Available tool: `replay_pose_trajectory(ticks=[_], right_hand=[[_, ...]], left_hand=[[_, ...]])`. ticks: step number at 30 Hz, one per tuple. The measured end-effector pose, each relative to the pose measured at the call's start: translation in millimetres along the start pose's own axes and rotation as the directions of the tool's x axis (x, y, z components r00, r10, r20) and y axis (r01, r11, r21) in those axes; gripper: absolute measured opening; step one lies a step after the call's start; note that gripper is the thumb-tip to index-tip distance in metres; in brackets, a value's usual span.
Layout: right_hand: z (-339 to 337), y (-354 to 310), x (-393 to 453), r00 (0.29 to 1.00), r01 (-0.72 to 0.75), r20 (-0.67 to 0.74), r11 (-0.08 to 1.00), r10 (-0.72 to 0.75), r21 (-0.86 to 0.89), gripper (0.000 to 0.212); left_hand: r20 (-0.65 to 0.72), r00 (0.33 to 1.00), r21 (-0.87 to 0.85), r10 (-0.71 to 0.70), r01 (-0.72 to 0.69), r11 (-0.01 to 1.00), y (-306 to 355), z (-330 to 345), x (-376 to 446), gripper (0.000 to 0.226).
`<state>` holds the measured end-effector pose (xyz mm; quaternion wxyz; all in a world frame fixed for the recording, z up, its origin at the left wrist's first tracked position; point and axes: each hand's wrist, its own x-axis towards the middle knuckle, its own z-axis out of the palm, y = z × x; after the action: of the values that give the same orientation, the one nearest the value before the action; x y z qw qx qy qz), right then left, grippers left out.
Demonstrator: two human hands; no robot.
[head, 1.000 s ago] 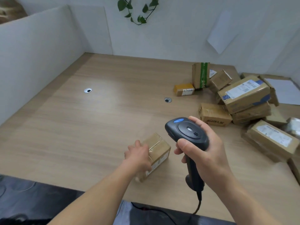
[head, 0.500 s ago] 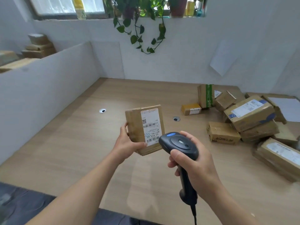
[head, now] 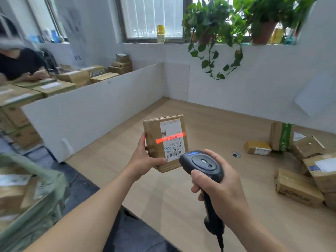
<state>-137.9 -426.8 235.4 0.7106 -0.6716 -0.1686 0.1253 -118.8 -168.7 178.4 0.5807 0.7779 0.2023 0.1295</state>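
The left hand (head: 143, 160) held a small cardboard box (head: 152, 135) upright in the air above the wooden table (head: 209, 122), over the table's near left part, with the thumb pressed across the box's lower front and the fingers curled round its left edge. The box's white shipping label (head: 172, 142) faced the camera, and a red scan line (head: 171, 138) lay across the label's upper barcode and ran onto the bare cardboard beside it. The right hand (head: 223, 193) gripped the handle of a black barcode scanner (head: 201, 164) in a closed fist, also above the table's near edge, with the scanner head just beside the box's lower right corner and aimed at the label. The scanner's cable (head: 221, 242) hung from the handle toward the table's front edge. On the table's right side lay a heap of parcels (head: 298, 186), with a small yellow box (head: 257, 147) and a round cable hole (head: 236, 154) toward the table's middle. A white partition (head: 91, 110) stood along the table's left edge.
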Motion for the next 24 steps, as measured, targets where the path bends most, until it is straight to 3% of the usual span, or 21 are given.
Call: replay_pose_trajectory(ticks=[9, 17, 24], right_hand=[[-0.5, -3.8, -19.8, 0.991, 0.013, 0.133, 1.000, -0.015, 0.016, 0.057], [12.0, -5.3, -30.2, 0.973, 0.014, 0.231, 1.000, -0.019, 0.024, 0.080], [44.2, -12.5, -31.5, 0.932, 0.033, 0.360, 0.999, -0.039, 0.021, 0.064]], left_hand=[[-0.114, 0.993, 0.035, -0.035, 0.039, 0.999, 3.8, -25.5, -48.9, 0.136], [-0.220, 0.974, 0.039, -0.056, 0.067, 0.997, 4.6, -51.0, -87.4, 0.136], [-0.310, 0.950, 0.036, -0.039, 0.053, 0.998, -1.5, -89.7, -107.6, 0.123]])
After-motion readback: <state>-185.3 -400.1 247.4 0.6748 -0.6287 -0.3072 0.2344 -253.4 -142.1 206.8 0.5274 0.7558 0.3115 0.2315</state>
